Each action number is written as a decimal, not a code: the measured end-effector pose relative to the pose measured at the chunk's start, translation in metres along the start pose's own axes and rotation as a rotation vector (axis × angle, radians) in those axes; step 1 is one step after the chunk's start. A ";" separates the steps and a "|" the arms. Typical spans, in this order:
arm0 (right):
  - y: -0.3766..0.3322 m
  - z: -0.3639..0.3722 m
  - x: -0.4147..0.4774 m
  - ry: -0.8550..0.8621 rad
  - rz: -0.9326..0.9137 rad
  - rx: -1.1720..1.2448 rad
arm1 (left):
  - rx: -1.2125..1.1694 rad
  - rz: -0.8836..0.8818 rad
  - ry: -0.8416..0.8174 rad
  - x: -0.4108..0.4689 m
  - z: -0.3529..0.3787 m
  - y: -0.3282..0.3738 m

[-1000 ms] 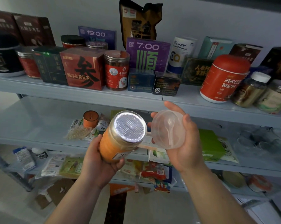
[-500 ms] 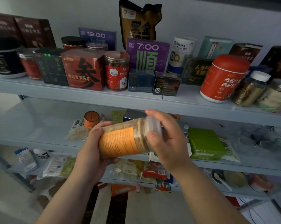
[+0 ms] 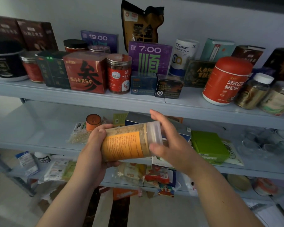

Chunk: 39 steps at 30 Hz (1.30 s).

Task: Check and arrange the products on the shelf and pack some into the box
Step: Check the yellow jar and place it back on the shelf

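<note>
Held out in front of the shelving, lying on its side: one jar (image 3: 125, 145) with an orange label, its one clear lid (image 3: 154, 133) pointing right. Gripped round the base end by the left hand (image 3: 92, 153), fingers and thumb curled about the body. At the lid end, the right hand (image 3: 172, 145), spread open, index finger lifted clear above the lid, thumb blurred at the lid's lower rim, nothing visibly pinched. Just over that index finger, the front edge of the top shelf (image 3: 154, 108), near but apart. Behind the jar, the middle shelf (image 3: 40, 128), bare along its left stretch, crowded from the small orange pot (image 3: 93, 121) rightward to one green box (image 3: 208, 145). On the top shelf, a bare strip along the front between the two small dark boxes (image 3: 143, 83) and the one red tub (image 3: 226, 81); elsewhere packed close to the lip. Further back, two purple boxes (image 3: 150, 59), marked 7:00 and 19:00, and one dark pouch (image 3: 141, 25) leaning on the wall. Open air below both forearms.
</note>
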State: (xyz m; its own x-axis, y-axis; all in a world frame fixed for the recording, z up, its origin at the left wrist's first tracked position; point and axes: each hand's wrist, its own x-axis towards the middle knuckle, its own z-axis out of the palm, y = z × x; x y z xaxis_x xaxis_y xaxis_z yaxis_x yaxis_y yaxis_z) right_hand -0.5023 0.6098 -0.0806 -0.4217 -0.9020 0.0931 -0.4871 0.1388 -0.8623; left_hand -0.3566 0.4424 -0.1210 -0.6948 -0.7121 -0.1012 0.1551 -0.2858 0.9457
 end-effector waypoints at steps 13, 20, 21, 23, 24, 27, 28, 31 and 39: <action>0.011 -0.016 -0.007 -0.036 0.006 -0.057 | 0.049 0.045 -0.012 0.000 0.007 0.001; 0.021 -0.016 -0.009 0.066 -0.079 -0.131 | 0.108 0.084 0.024 -0.002 0.016 -0.001; 0.022 -0.016 -0.008 0.077 -0.088 -0.133 | 0.098 0.084 0.023 -0.002 0.018 -0.002; 0.025 -0.016 -0.006 0.116 -0.098 -0.131 | 0.067 0.070 0.033 -0.004 0.023 -0.004; 0.027 -0.015 -0.004 0.148 -0.098 -0.124 | 0.069 0.059 0.041 -0.005 0.027 -0.005; 0.030 -0.015 0.002 0.280 -0.106 -0.085 | 0.103 0.036 0.026 -0.011 0.039 -0.010; 0.030 -0.015 0.004 0.320 -0.101 -0.057 | 0.116 0.028 0.017 -0.011 0.042 -0.011; 0.030 -0.018 0.006 0.399 -0.018 0.077 | 0.121 -0.017 -0.027 -0.009 0.051 -0.013; 0.023 -0.064 -0.004 0.278 0.116 0.096 | -0.187 -0.268 -0.082 0.005 0.080 -0.027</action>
State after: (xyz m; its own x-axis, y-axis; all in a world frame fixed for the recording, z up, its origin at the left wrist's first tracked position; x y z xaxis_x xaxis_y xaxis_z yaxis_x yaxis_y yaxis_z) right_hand -0.5610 0.6424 -0.0684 -0.6699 -0.7339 0.1124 -0.3543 0.1830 -0.9171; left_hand -0.4205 0.4980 -0.1226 -0.7816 -0.5436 -0.3060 0.0799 -0.5737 0.8151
